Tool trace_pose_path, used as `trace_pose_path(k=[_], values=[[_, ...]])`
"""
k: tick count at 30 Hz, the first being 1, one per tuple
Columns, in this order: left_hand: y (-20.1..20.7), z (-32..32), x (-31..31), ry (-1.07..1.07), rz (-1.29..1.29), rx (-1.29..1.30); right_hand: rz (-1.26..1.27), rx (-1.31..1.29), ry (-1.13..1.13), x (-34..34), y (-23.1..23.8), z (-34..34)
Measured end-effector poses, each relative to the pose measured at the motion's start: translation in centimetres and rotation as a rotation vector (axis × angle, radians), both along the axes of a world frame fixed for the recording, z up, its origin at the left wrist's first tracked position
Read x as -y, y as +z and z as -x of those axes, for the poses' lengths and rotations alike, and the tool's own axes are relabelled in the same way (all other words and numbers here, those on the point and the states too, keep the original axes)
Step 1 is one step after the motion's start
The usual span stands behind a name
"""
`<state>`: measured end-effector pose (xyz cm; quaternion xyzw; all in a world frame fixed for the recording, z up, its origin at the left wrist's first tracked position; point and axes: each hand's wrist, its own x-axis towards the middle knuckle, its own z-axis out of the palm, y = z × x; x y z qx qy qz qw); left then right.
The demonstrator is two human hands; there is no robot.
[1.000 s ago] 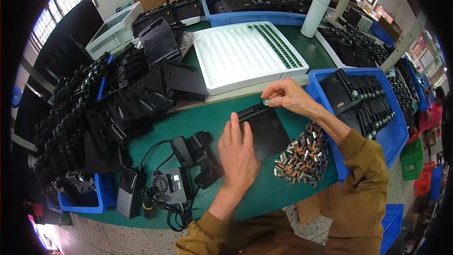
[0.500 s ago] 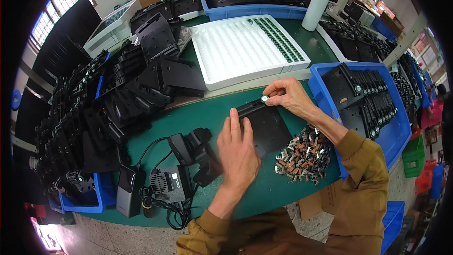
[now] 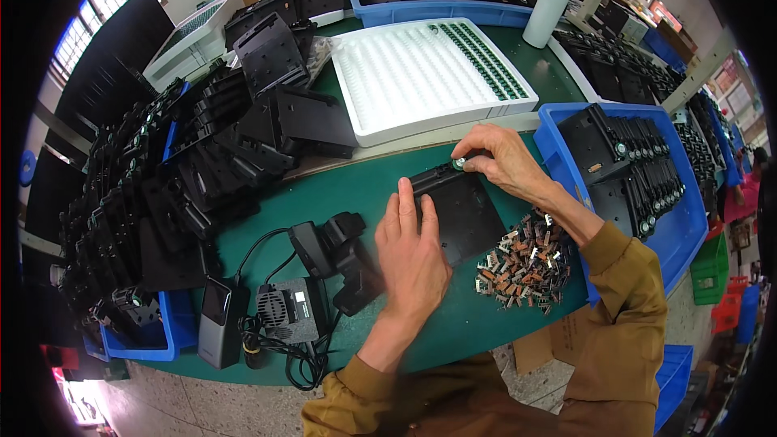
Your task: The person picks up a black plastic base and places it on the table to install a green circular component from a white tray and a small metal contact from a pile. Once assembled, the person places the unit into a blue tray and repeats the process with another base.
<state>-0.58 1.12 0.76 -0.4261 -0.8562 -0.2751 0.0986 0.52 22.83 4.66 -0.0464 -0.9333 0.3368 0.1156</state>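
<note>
A flat black plastic panel (image 3: pixel 468 218) with a raised ridge along its far edge lies on the green table in front of me. My left hand (image 3: pixel 411 263) rests on its left side, fingers stretched out and holding nothing. At the panel's far right corner, my right hand (image 3: pixel 506 166) pinches a small round part (image 3: pixel 459 164) with a pale face and greenish rim between thumb and forefinger. The part sits at the end of the ridge; whether it is seated there I cannot tell. Just right of the panel is a pile of small brown, black and silver pieces (image 3: pixel 524 267).
Beyond my hands stands a white tray (image 3: pixel 364 133) with rows of small green parts. A blue bin (image 3: pixel 688 226) of black panels is at right; stacked black panels (image 3: pixel 202 162) fill the left. A cabled device (image 3: pixel 291 311) lies near left; a white bottle (image 3: pixel 549 12) stands at the back.
My right hand's fingers have curled further over the small round part at the panel's corner. My left hand stays on the panel. The whole view has shifted slightly.
</note>
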Motion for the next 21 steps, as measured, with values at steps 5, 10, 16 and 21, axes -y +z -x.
trace_pose_path(k=[5, 10, 16, 21], values=[[0.2, 0.0, 0.0, 0.016, 0.001, 0.023, 0.373, 0.078, -0.094, 0.1, -0.3, 0.0], [0.1, 0.0, -0.2, 0.018, -0.007, 0.049, 0.375, 0.132, -0.078, -0.3, 0.3, 0.0], [0.1, 0.1, -0.4, 0.019, -0.016, 0.036, 0.27, 0.025, -0.148, -1.7, 0.1, -0.4], [-0.7, 0.8, -0.3, 0.019, -0.033, -0.026, 0.251, 0.145, -0.13, -1.6, 2.2, -1.4]])
